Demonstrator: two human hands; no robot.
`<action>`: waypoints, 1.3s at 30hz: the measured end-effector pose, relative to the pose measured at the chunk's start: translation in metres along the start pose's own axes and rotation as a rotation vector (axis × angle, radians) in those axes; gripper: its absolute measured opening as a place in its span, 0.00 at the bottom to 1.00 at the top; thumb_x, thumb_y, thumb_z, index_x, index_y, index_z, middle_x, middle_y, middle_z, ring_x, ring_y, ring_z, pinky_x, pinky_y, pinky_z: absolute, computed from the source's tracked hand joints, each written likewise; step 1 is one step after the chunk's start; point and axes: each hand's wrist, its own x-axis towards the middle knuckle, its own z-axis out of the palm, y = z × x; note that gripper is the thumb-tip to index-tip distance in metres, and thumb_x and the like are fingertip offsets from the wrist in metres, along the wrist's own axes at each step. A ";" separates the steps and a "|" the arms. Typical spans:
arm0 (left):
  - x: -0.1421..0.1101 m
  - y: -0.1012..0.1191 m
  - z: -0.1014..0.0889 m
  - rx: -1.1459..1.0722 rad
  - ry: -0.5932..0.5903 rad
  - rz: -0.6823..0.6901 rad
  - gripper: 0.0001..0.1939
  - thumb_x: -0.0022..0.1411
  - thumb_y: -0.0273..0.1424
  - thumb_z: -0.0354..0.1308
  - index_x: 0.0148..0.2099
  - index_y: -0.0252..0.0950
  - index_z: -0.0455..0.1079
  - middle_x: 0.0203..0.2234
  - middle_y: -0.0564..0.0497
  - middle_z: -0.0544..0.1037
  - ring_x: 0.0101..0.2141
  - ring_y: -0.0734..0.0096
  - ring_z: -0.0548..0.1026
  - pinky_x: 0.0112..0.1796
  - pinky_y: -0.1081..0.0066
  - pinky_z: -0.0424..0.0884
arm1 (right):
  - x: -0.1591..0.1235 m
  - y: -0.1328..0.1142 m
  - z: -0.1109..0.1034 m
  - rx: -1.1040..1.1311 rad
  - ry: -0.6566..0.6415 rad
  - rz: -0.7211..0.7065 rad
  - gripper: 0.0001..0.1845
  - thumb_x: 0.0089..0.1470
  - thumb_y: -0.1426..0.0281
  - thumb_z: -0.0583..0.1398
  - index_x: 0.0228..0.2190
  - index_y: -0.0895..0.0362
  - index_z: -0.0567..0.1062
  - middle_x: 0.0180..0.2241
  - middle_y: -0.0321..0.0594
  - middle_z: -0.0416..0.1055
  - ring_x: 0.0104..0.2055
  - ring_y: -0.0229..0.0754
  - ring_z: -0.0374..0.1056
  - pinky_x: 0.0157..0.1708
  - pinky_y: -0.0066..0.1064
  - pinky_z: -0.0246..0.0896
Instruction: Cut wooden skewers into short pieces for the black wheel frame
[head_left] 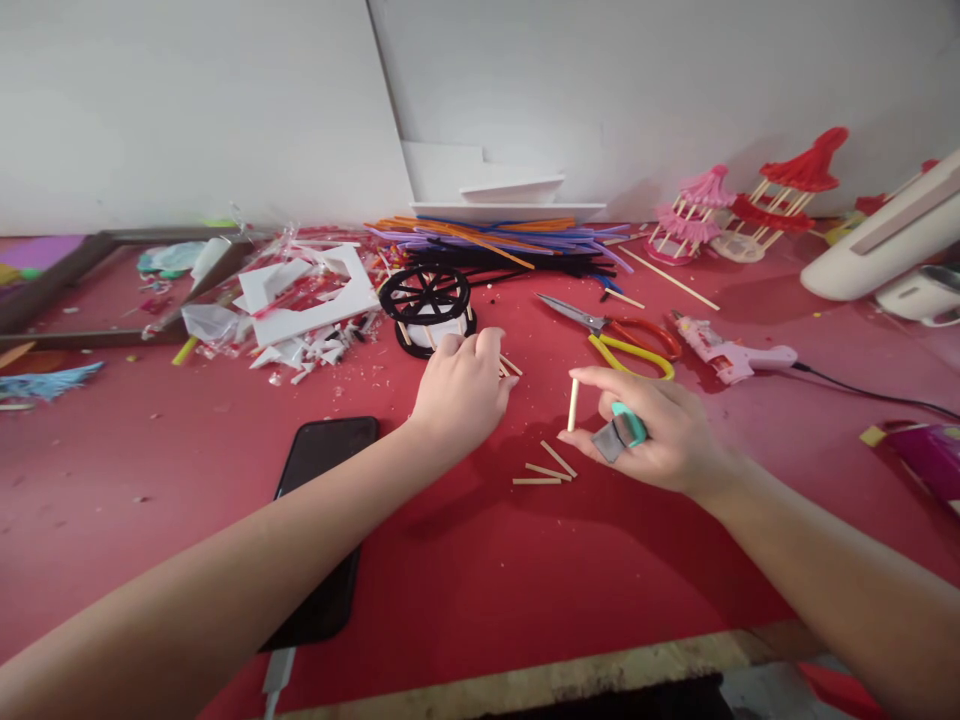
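My right hand (654, 435) pinches a short wooden stick (573, 404) upright between thumb and forefinger, and a small teal and grey cutter (621, 431) rests in the same hand. My left hand (463, 388) reaches forward with fingers curled over loose short sticks (510, 366), just in front of a black pipe-cleaner wheel (427, 307) on a white core. I cannot see what the left fingers hold. Three cut sticks (546, 470) lie on the red table (465, 570) between my hands.
A black phone (322, 520) lies near my left forearm. Scissors (600, 325), yellow-handled pliers (634, 357) and a glue gun (731, 353) lie to the right. Coloured pipe cleaners (502, 240), white foam scraps (307, 305) and small tiered models (742, 205) sit further back.
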 end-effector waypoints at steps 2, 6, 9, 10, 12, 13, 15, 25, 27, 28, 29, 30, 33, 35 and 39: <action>-0.002 -0.001 -0.003 -0.074 0.018 0.032 0.20 0.61 0.28 0.57 0.54 0.28 0.61 0.44 0.38 0.75 0.47 0.53 0.72 0.49 0.55 0.67 | 0.000 0.000 0.000 -0.009 0.014 -0.003 0.26 0.50 0.68 0.64 0.50 0.57 0.67 0.27 0.32 0.73 0.22 0.33 0.64 0.29 0.26 0.64; -0.015 -0.003 -0.010 -0.446 0.061 0.109 0.21 0.60 0.25 0.58 0.54 0.31 0.59 0.49 0.38 0.72 0.50 0.57 0.71 0.50 0.56 0.69 | 0.001 -0.002 -0.002 0.039 0.008 0.019 0.25 0.51 0.64 0.64 0.49 0.58 0.68 0.22 0.28 0.68 0.20 0.32 0.61 0.27 0.26 0.63; -0.030 0.001 -0.014 -0.965 -0.022 0.090 0.23 0.59 0.25 0.60 0.55 0.36 0.57 0.48 0.42 0.71 0.45 0.66 0.74 0.47 0.63 0.73 | 0.002 -0.005 -0.005 0.101 -0.032 0.080 0.24 0.51 0.62 0.65 0.47 0.58 0.69 0.19 0.26 0.64 0.19 0.31 0.59 0.24 0.24 0.60; -0.035 0.003 -0.015 -1.140 -0.071 0.079 0.24 0.58 0.24 0.60 0.55 0.37 0.57 0.49 0.43 0.71 0.44 0.68 0.74 0.48 0.64 0.73 | 0.003 -0.007 -0.006 0.120 -0.030 0.079 0.24 0.51 0.62 0.65 0.47 0.59 0.69 0.19 0.26 0.63 0.19 0.31 0.59 0.23 0.24 0.60; -0.044 0.008 -0.016 -1.436 -0.135 0.063 0.26 0.57 0.22 0.61 0.55 0.39 0.55 0.50 0.43 0.69 0.44 0.70 0.74 0.47 0.66 0.74 | 0.005 -0.011 -0.008 0.152 -0.004 0.047 0.23 0.51 0.63 0.65 0.46 0.60 0.69 0.19 0.27 0.63 0.18 0.30 0.59 0.22 0.24 0.60; -0.048 0.011 -0.016 -1.552 -0.161 0.045 0.28 0.56 0.20 0.61 0.55 0.40 0.55 0.51 0.44 0.68 0.43 0.71 0.74 0.45 0.67 0.75 | 0.005 -0.013 -0.009 0.163 0.013 0.027 0.22 0.51 0.64 0.65 0.46 0.61 0.69 0.19 0.27 0.63 0.18 0.30 0.58 0.22 0.24 0.60; -0.052 0.015 -0.016 -1.705 -0.231 -0.014 0.30 0.55 0.18 0.61 0.56 0.41 0.55 0.50 0.45 0.68 0.40 0.72 0.75 0.40 0.70 0.76 | 0.006 -0.016 -0.009 0.170 0.032 -0.012 0.22 0.52 0.65 0.64 0.47 0.60 0.69 0.20 0.28 0.64 0.18 0.30 0.59 0.22 0.24 0.60; -0.052 0.014 -0.014 -1.864 -0.464 -0.204 0.14 0.57 0.21 0.62 0.45 0.34 0.68 0.30 0.53 0.77 0.31 0.76 0.78 0.36 0.75 0.74 | 0.006 -0.021 -0.003 0.170 -0.036 -0.160 0.26 0.54 0.67 0.63 0.52 0.59 0.65 0.26 0.34 0.72 0.25 0.35 0.66 0.25 0.28 0.65; -0.052 0.014 -0.014 -1.851 -0.462 -0.185 0.13 0.57 0.21 0.63 0.45 0.33 0.68 0.28 0.53 0.78 0.31 0.76 0.78 0.36 0.75 0.73 | 0.007 -0.021 -0.003 0.180 -0.049 -0.153 0.25 0.54 0.68 0.63 0.51 0.60 0.65 0.25 0.34 0.71 0.25 0.35 0.66 0.25 0.28 0.64; -0.052 0.014 -0.015 -1.843 -0.459 -0.175 0.14 0.56 0.21 0.63 0.45 0.33 0.68 0.28 0.53 0.78 0.30 0.76 0.78 0.37 0.75 0.73 | 0.007 -0.021 -0.003 0.184 -0.047 -0.151 0.25 0.53 0.69 0.63 0.51 0.60 0.65 0.25 0.35 0.71 0.25 0.35 0.66 0.25 0.28 0.64; -0.052 0.014 -0.015 -1.839 -0.452 -0.170 0.14 0.56 0.20 0.63 0.45 0.33 0.68 0.28 0.53 0.78 0.30 0.76 0.78 0.36 0.75 0.73 | 0.007 -0.022 -0.003 0.188 -0.040 -0.153 0.25 0.53 0.70 0.63 0.51 0.61 0.65 0.25 0.35 0.71 0.24 0.35 0.66 0.25 0.28 0.64; -0.052 0.013 -0.015 -1.839 -0.443 -0.169 0.15 0.56 0.20 0.63 0.45 0.34 0.68 0.27 0.54 0.78 0.30 0.76 0.78 0.36 0.75 0.73 | 0.007 -0.022 -0.003 0.192 -0.032 -0.155 0.25 0.53 0.71 0.64 0.52 0.61 0.65 0.25 0.34 0.71 0.24 0.34 0.66 0.26 0.28 0.64; -0.051 0.013 -0.015 -1.849 -0.423 -0.181 0.16 0.55 0.20 0.64 0.45 0.34 0.68 0.27 0.54 0.78 0.28 0.76 0.78 0.34 0.75 0.74 | 0.007 -0.023 -0.004 0.196 -0.031 -0.149 0.26 0.54 0.71 0.63 0.53 0.58 0.64 0.25 0.32 0.71 0.24 0.33 0.65 0.26 0.27 0.64; -0.050 0.014 -0.015 -1.843 -0.418 -0.186 0.16 0.55 0.20 0.64 0.45 0.34 0.68 0.27 0.54 0.78 0.28 0.77 0.78 0.34 0.76 0.74 | 0.008 -0.023 -0.004 0.201 -0.041 -0.134 0.25 0.55 0.69 0.63 0.53 0.58 0.64 0.24 0.31 0.70 0.23 0.33 0.63 0.25 0.27 0.63; -0.050 0.014 -0.016 -1.856 -0.419 -0.180 0.17 0.54 0.19 0.64 0.45 0.34 0.68 0.27 0.55 0.79 0.27 0.77 0.78 0.33 0.77 0.74 | 0.008 -0.024 -0.004 0.226 -0.037 -0.122 0.26 0.54 0.68 0.64 0.52 0.58 0.65 0.23 0.30 0.68 0.22 0.33 0.62 0.25 0.26 0.62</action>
